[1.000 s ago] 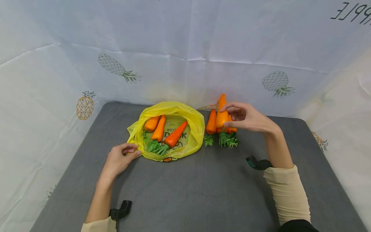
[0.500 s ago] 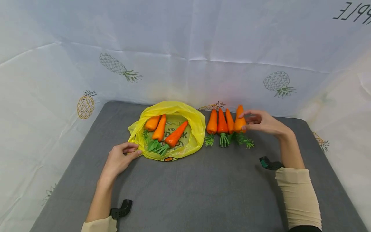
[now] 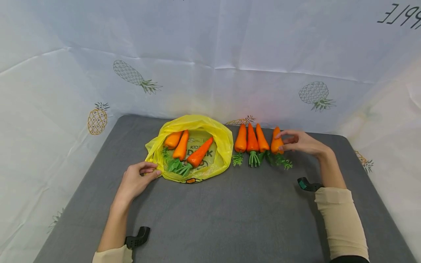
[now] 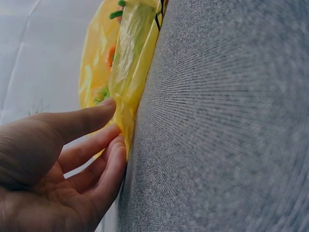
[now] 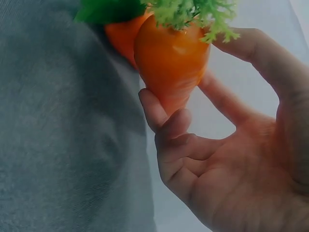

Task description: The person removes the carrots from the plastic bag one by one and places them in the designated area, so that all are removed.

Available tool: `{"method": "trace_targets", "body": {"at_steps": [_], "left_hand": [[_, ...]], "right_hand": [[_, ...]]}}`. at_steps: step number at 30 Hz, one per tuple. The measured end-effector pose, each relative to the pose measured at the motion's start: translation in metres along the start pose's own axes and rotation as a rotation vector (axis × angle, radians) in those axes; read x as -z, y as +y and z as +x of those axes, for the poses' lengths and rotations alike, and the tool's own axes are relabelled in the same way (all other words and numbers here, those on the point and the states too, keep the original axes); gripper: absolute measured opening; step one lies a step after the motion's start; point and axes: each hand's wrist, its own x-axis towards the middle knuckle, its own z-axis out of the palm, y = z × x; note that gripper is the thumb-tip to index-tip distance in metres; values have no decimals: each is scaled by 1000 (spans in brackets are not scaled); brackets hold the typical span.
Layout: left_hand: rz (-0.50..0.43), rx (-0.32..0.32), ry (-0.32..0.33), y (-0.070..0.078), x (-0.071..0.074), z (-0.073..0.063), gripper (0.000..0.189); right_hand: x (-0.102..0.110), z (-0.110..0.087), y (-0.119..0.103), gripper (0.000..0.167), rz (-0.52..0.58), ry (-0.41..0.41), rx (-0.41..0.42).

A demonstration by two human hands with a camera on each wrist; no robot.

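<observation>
A yellow plastic bag [image 3: 224,155] lies with its mouth wide, several carrots inside; one carrot [image 3: 198,153] points up and right. My left hand [image 3: 136,180] pinches the bag's lower left rim between thumb and fingers, as the left wrist view also shows. To the right of the bag, three carrots stand side by side in a row, tips away from me: a left carrot [image 3: 241,138], a middle carrot [image 3: 252,140] and a right carrot [image 3: 262,138]. At the row's right end my right hand [image 3: 304,142] holds a thick orange carrot [image 5: 169,63] with frilly green leaves.
A grey table [image 3: 210,219] carries everything. Behind it hangs a pale cloth [image 3: 263,47] printed with pineapples, meeting the table's far edge just past the carrot tips. A black wrist mount [image 3: 138,237] sits on each forearm.
My right hand has carried the thick carrot from above the row to its right end and lowered it, lately shifting slightly further right. The left hand and bag have stayed put.
</observation>
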Motion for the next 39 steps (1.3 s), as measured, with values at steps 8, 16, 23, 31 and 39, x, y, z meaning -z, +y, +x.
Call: {"method": "trace_targets", "body": {"at_steps": [8, 16, 23, 31, 39], "left_hand": [[8, 10, 7, -1, 0, 0, 39], [7, 9, 12, 0, 0, 0, 39], [9, 8, 13, 0, 0, 0, 39], [9, 9, 10, -1, 0, 0, 39], [9, 9, 10, -1, 0, 1, 39]], "right_hand": [[-2, 12, 12, 50, 18, -20, -22], [-7, 14, 15, 51, 23, -10, -21], [-9, 14, 13, 54, 0, -2, -15], [-6, 7, 9, 58, -14, 15, -22], [-4, 1, 9, 58, -38, 61, -37]]}}
